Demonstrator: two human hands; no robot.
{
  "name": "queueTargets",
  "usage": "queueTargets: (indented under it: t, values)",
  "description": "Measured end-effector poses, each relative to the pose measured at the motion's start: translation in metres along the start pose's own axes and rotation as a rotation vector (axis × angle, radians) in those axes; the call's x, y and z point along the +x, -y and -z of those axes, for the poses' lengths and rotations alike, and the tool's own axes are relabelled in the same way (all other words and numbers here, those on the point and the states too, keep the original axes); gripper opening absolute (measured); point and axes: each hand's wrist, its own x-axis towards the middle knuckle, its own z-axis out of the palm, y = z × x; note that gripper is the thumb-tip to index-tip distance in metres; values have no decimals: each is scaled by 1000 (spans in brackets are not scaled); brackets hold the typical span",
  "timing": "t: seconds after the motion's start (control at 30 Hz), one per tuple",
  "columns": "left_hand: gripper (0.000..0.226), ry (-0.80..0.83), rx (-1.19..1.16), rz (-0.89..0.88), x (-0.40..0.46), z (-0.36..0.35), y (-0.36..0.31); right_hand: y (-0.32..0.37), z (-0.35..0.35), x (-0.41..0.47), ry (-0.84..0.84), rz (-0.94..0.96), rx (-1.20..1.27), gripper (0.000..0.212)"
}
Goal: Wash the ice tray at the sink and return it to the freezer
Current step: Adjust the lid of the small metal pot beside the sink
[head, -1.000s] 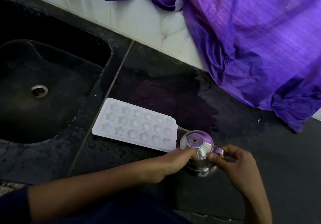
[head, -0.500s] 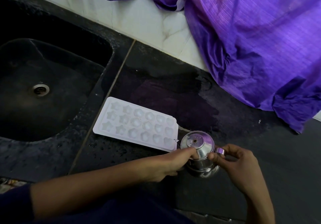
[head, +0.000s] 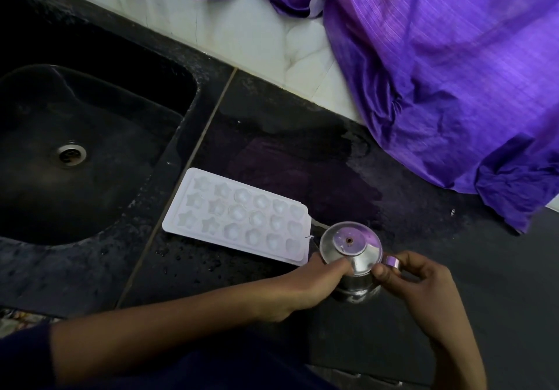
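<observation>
Your left hand (head: 305,287) curls its fingers and thumb around the side of a small steel pot (head: 352,256), and your right hand (head: 414,280) pinches the pot's little handle between thumb and fingertips. Both hands are clamped on that pot, not on the tray. Over the last second almost nothing has shifted: the pot sits in the same spot with its lid on and your grips are as they were, so the hands have not moved toward the task's own thing.

The ice tray (head: 239,217) lies flat just left of the pot, its near corner close beside your left hand, moulds facing up with star and round shapes. Left of the tray, across the seam in the dark wet counter (head: 272,147), the sink (head: 90,178) opens with its drain (head: 72,154) showing. Behind the pot, a purple cloth (head: 438,72) drapes down over the white tiles onto the counter.

As I judge it, whether the tray has been washed cannot be told; it waits on the counter, and the freezer is not in view. You need to let go of the pot before the tray goes anywhere.
</observation>
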Motion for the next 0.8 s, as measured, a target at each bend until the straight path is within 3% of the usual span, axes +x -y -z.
queueTargets:
  t: [0.1, 0.23, 0.37, 0.8]
  values:
    - [25, -46, 6, -83, -2, 1, -1, 0, 0, 4, -14, -2, 99, 24]
    - [53, -143, 31, -174, -1, 2, -2, 7, -2, 14, -7, 8, 168, 19]
    - [48, -198, 20, -234, -2, 9, -10, 21, -6, 28, -12, 16, 110, 27]
    - [56, -197, 19, -111, 4, 25, -15, 41, -24, 52, -55, 52, -126, 20]
